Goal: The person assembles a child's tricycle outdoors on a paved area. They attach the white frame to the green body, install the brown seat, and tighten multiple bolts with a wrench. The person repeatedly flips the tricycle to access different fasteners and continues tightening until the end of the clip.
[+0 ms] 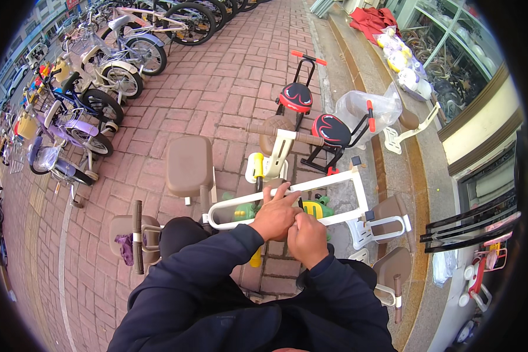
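A white tubular metal frame (349,217) with rounded corners lies across in front of me, above the pavement. My left hand (276,214) reaches over its near bar, fingers resting across the tube and a dark part inside it. Just right of it, my right hand (307,240) is closed against the left hand's edge; what it pinches is hidden. Under the frame show a yellow and green plastic piece (315,209) and a yellow grip (258,167). A brown padded seat (190,166) stands at the frame's left end.
Several brown-and-white child bike seats surround me, including a brown seat (391,216) at right. Two black-and-red child seats (332,130) stand ahead. Bicycles (88,132) line the left. A stone step (413,182) and shop window (457,47) border the right.
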Available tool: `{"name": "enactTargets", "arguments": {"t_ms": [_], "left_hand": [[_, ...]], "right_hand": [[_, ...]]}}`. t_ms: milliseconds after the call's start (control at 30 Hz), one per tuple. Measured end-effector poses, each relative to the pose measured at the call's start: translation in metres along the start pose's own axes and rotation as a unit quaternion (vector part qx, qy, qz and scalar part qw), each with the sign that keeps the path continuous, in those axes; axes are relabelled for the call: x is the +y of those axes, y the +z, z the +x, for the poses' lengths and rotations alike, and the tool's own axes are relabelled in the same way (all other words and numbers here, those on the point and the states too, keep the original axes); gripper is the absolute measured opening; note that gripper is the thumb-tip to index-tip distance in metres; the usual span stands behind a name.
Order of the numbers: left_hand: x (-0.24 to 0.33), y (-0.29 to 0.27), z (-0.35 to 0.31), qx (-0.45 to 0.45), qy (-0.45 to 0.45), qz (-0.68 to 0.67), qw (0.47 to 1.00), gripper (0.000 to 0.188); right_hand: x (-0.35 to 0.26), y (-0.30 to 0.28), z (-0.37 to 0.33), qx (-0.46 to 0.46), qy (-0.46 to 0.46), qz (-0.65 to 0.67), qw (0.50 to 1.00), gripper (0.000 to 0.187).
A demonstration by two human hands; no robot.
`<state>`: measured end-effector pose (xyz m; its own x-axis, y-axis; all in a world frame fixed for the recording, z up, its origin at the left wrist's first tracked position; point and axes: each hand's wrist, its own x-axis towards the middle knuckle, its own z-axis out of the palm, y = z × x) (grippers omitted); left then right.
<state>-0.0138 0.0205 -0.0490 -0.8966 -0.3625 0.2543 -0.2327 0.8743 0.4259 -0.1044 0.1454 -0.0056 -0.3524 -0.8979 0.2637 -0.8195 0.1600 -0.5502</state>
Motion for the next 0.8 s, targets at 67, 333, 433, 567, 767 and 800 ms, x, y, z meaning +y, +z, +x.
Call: {"name": "enactTargets", "arguments": {"t_ms": [67,333,433,567,767,800], "left_hand": [[-0.002,0.001,0.001,-0.004,0.003,-0.001,1.0,0.026],[-0.004,0.001,0.001,0.032,-0.003,-0.005,0.999,0.027],[-0.004,0.0,0.0,0.022,0.009,0.003,1.0,0.022],[-0.003,-0.004,-0.001,-0.004,0.003,0.029,1.0,0.021],[0.002,-0.008,0.001,-0.013,-0.02,0.007,1.0,0.021],[0.002,-0.008,0.001,-0.008,-0.015,0.003,1.0,0.021]], "right_hand": [[-0.002,0.0,0.007,0.004,0.004,-0.005,1.0,0.007],[-0.004,-0.015,0.019,-0.082,0.023,-0.024,0.996,0.01],[0.003,-0.027,0.013,-0.052,-0.017,0.028,0.998,0.007],[0.022,-0.043,0.011,0.021,-0.034,0.044,0.998,0.013],[0.069,-0.048,0.027,-0.023,0.142,0.091,0.985,0.02],[0.073,-0.042,0.027,-0.02,0.135,0.095,0.986,0.019]]}}
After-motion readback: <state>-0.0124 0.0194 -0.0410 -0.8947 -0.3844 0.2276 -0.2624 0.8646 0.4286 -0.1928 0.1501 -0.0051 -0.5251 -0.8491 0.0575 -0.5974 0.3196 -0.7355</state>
